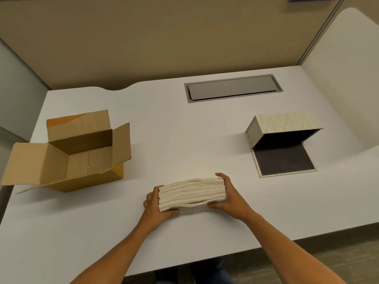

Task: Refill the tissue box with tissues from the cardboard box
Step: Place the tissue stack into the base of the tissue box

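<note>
A thick stack of cream tissues (191, 193) rests on the white table (184, 136) near its front edge. My left hand (154, 206) grips the stack's left end and my right hand (228, 198) grips its right end. The brown cardboard box (82, 158) stands at the left with its flaps open, and its inside looks empty. At the right lies the pale patterned tissue box (287, 125) on its side, its dark interior facing me and its flap (284, 161) folded flat on the table.
A grey recessed cable hatch (232, 88) sits in the table at the back centre. Beige partition walls (164, 37) close off the back, and a white panel (348, 68) closes the right side. The table's front edge runs just below my forearms.
</note>
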`<act>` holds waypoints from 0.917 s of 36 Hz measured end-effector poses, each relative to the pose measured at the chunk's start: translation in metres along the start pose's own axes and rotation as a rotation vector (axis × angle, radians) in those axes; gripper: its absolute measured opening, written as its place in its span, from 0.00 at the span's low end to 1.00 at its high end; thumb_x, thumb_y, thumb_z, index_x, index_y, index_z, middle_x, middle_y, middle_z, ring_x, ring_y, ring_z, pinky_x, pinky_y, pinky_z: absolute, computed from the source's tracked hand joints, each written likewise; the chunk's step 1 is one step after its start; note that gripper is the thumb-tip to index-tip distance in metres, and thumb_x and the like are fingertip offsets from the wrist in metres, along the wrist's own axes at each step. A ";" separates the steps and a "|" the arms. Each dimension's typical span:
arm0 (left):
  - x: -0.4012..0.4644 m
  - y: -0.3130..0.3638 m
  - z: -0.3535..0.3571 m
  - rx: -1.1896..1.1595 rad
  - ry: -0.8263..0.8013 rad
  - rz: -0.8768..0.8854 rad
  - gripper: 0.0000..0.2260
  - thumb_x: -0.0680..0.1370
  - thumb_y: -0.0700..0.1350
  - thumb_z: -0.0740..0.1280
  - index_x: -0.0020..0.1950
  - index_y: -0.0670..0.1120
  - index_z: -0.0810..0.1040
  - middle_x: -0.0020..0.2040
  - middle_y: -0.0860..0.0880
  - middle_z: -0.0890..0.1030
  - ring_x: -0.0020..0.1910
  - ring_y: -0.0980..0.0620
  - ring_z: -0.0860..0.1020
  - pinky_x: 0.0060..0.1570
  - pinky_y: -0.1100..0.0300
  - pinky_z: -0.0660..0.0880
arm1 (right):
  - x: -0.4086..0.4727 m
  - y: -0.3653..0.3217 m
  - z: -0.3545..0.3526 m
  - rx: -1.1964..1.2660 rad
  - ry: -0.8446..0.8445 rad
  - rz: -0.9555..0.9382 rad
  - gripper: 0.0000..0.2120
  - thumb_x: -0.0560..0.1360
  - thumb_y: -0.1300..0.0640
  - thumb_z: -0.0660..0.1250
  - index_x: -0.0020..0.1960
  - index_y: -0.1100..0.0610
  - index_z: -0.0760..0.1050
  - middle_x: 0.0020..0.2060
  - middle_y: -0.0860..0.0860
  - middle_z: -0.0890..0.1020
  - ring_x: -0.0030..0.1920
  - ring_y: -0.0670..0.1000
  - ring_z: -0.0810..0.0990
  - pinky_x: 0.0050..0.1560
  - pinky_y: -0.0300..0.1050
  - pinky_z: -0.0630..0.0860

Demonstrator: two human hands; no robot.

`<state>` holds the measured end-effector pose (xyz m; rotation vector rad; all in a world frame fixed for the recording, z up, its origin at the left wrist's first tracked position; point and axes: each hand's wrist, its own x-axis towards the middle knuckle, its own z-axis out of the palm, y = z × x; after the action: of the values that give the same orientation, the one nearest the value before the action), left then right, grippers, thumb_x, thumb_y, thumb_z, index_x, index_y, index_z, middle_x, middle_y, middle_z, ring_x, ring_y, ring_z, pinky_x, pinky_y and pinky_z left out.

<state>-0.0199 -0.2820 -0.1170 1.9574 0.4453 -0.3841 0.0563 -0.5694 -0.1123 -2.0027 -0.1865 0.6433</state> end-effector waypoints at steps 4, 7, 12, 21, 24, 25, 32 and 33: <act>0.003 0.003 -0.006 -0.034 -0.032 0.038 0.35 0.61 0.54 0.82 0.63 0.59 0.70 0.62 0.48 0.74 0.65 0.46 0.71 0.65 0.46 0.72 | -0.003 -0.002 -0.006 -0.010 0.023 -0.014 0.37 0.64 0.47 0.83 0.68 0.44 0.70 0.60 0.41 0.83 0.61 0.43 0.81 0.62 0.47 0.79; 0.002 0.010 -0.010 -0.148 -0.084 0.055 0.34 0.60 0.56 0.83 0.62 0.56 0.74 0.59 0.52 0.82 0.60 0.54 0.80 0.58 0.59 0.77 | -0.007 -0.008 -0.012 0.096 0.001 0.033 0.35 0.66 0.45 0.82 0.69 0.44 0.71 0.61 0.38 0.82 0.62 0.41 0.80 0.60 0.39 0.78; -0.010 0.023 -0.011 -0.255 -0.133 -0.066 0.26 0.66 0.59 0.76 0.62 0.58 0.74 0.58 0.55 0.83 0.58 0.55 0.81 0.48 0.66 0.79 | -0.023 -0.014 -0.020 0.342 -0.152 0.243 0.37 0.67 0.34 0.74 0.71 0.43 0.65 0.67 0.45 0.77 0.64 0.45 0.79 0.57 0.39 0.80; -0.035 0.037 0.010 -0.248 -0.228 -0.279 0.31 0.71 0.66 0.68 0.70 0.54 0.67 0.65 0.52 0.77 0.62 0.52 0.76 0.61 0.57 0.71 | -0.049 -0.007 -0.014 0.553 -0.252 0.497 0.36 0.65 0.34 0.78 0.66 0.49 0.74 0.61 0.53 0.82 0.62 0.56 0.81 0.54 0.47 0.83; -0.044 0.041 0.016 -0.314 -0.255 -0.394 0.25 0.73 0.67 0.63 0.65 0.56 0.67 0.60 0.55 0.78 0.59 0.53 0.76 0.60 0.57 0.72 | -0.054 0.001 -0.015 0.594 -0.249 0.560 0.37 0.64 0.36 0.79 0.66 0.53 0.74 0.63 0.57 0.80 0.63 0.59 0.78 0.56 0.52 0.83; -0.047 0.042 0.017 -0.338 -0.252 -0.416 0.24 0.73 0.68 0.63 0.63 0.56 0.69 0.58 0.55 0.79 0.58 0.53 0.76 0.58 0.57 0.73 | -0.055 0.003 -0.016 0.609 -0.242 0.575 0.37 0.65 0.37 0.80 0.66 0.55 0.74 0.63 0.58 0.80 0.63 0.59 0.78 0.58 0.54 0.83; -0.043 0.051 0.028 -0.423 -0.179 -0.452 0.26 0.69 0.64 0.73 0.59 0.47 0.82 0.53 0.50 0.87 0.58 0.48 0.81 0.59 0.54 0.75 | -0.055 0.001 -0.028 0.609 -0.150 0.574 0.34 0.65 0.39 0.79 0.64 0.55 0.74 0.61 0.59 0.80 0.62 0.60 0.78 0.57 0.56 0.84; -0.040 0.054 0.029 -0.425 -0.189 -0.451 0.26 0.70 0.63 0.73 0.59 0.45 0.82 0.54 0.49 0.87 0.58 0.47 0.81 0.60 0.54 0.75 | -0.053 0.000 -0.031 0.609 -0.130 0.567 0.34 0.65 0.39 0.78 0.63 0.55 0.74 0.61 0.58 0.80 0.62 0.59 0.78 0.56 0.55 0.84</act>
<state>-0.0313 -0.3345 -0.0680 1.3863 0.7787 -0.6934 0.0268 -0.6136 -0.0812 -1.4103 0.4701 1.0420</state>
